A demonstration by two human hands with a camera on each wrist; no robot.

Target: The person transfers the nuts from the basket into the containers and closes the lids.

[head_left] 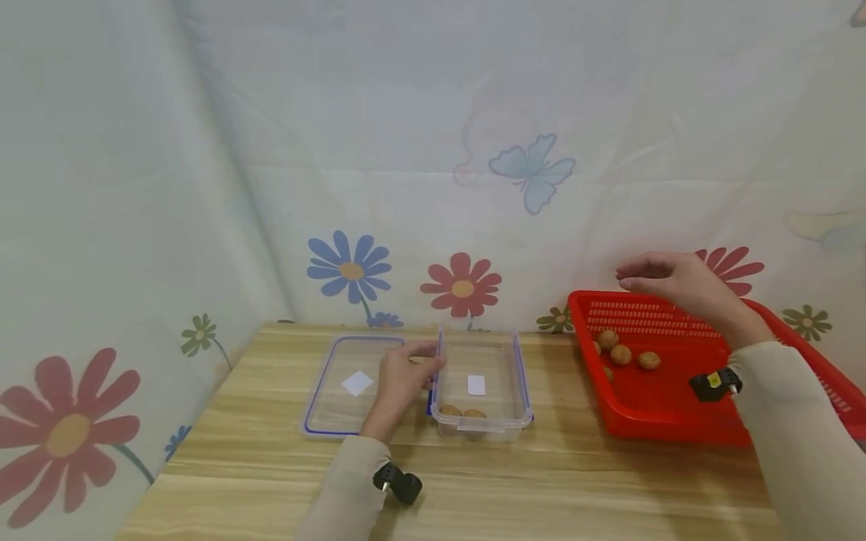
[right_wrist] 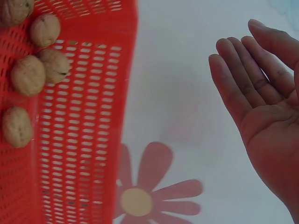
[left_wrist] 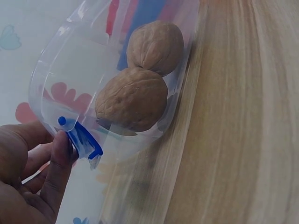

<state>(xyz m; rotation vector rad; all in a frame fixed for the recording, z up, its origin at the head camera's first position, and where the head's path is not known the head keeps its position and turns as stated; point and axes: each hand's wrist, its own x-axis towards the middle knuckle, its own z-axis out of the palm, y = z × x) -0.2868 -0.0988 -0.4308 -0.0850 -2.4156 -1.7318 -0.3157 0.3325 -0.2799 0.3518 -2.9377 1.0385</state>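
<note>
A clear plastic food container (head_left: 502,364) stands on the table, several walnuts (head_left: 474,414) at its near end; two show large in the left wrist view, one walnut (left_wrist: 133,100) touching the other. My left hand (head_left: 404,374) is at the container's left side, thumb and fingers pinching the blue-edged side latch (left_wrist: 86,140). Over the back of a red plastic basket (head_left: 666,430) hovers my right hand (head_left: 683,285), holding nothing. Its fingers are extended and its palm shows in the right wrist view. Inside the basket lie several walnuts (head_left: 620,355), mostly toward its left side.
The container's flat lid (head_left: 328,406), edged in blue with a white label, lies left of it, partly behind my left forearm. A wooden table (head_left: 555,481) bears everything. Behind it hangs a pale flowered curtain (head_left: 406,203).
</note>
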